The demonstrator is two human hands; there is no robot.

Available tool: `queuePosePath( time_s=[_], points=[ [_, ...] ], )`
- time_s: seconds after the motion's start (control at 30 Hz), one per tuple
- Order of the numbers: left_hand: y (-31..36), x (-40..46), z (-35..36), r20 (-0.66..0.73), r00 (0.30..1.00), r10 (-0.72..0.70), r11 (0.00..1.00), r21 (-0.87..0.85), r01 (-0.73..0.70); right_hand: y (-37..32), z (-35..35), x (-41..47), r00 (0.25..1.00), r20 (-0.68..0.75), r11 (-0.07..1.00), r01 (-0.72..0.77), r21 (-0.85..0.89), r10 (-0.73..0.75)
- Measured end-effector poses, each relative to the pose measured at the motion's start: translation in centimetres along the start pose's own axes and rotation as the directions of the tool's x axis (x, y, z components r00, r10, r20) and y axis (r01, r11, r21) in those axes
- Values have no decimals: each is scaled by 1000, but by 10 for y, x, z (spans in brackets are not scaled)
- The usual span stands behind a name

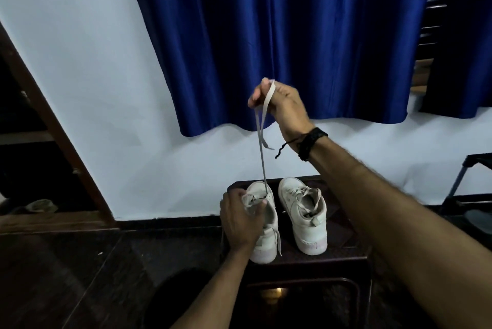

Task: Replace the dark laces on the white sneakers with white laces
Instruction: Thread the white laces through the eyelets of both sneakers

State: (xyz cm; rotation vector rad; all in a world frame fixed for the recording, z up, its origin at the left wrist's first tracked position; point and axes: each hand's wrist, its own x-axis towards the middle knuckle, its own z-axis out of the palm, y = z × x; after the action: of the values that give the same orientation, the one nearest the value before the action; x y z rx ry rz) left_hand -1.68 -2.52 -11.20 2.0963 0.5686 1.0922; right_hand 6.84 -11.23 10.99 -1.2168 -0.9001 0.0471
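- Right hand (277, 105), centre of frame, fingers curled round a pale lace (262, 158) looped over the fingers, short free end dangling below.
- Lace taut, long axis near vertical, straight down from that grip into the eyelets of the left sneaker (262, 219), lower centre.
- Left hand (241, 218) nearer the shoe, gripping its tongue and collar, thumb across the opening.
- Right sneaker (303, 215) just beside, laced pale, untouched.
- Lace colour hard to judge in dim light; no dark lace seen.
- Both shoes on a dark stool (343, 254).
- Behind: pale wall (80, 62), blue curtain (292, 35) across upper centre, dark floor (80, 262) lower left.
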Motion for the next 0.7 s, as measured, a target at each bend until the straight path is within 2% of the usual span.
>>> queuePosePath(
  time_s=[0.03,0.07,0.1,0.13,0.17,0.23,0.33,0.47,0.53,0.57,0.6,0.63,0.67,0.7],
  points=[
    [6,-1,-4,-34,985,171,976,140,-165,4,1,-5,999,17,998,-28,-55,29],
    [11,-1,-7,11,954,300,920,260,-292,12,1,-11,996,44,991,-66,-115,71],
    [16,-2,-9,111,930,351,855,366,-367,25,-1,-18,990,71,980,-110,-168,123],
    [20,-2,-11,224,922,315,799,461,-385,37,-3,-26,980,88,967,-157,-199,177],
    [25,-1,-13,310,927,211,770,531,-353,50,-7,-34,968,91,953,-212,-216,236],
    [34,5,-12,373,928,27,741,615,-269,74,-13,-52,936,79,917,-315,-246,343],
    [42,6,-6,411,909,-63,718,651,-245,92,-19,-70,926,3,880,-357,-313,377],
    [43,1,-5,309,946,-100,768,628,-124,56,-35,-66,937,-259,970,-244,-4,234],
    [44,2,-5,301,947,-108,783,613,-106,32,-47,-64,957,-172,972,-235,6,232],
    [46,4,-5,307,942,-136,801,593,-78,25,-53,-66,957,-59,954,-287,-83,283],
    [49,8,-5,316,931,-183,829,559,-27,25,-60,-69,928,68,901,-335,-277,366],
    [51,11,-6,314,921,-231,859,510,41,27,-66,-72,864,171,771,-313,-554,473],
    [52,15,-6,304,908,-287,881,455,127,32,-74,-75,781,215,563,-201,-802,586],
    [52,19,-7,289,893,-345,895,387,221,39,-79,-77,692,205,354,-77,-932,692]
  ],
)
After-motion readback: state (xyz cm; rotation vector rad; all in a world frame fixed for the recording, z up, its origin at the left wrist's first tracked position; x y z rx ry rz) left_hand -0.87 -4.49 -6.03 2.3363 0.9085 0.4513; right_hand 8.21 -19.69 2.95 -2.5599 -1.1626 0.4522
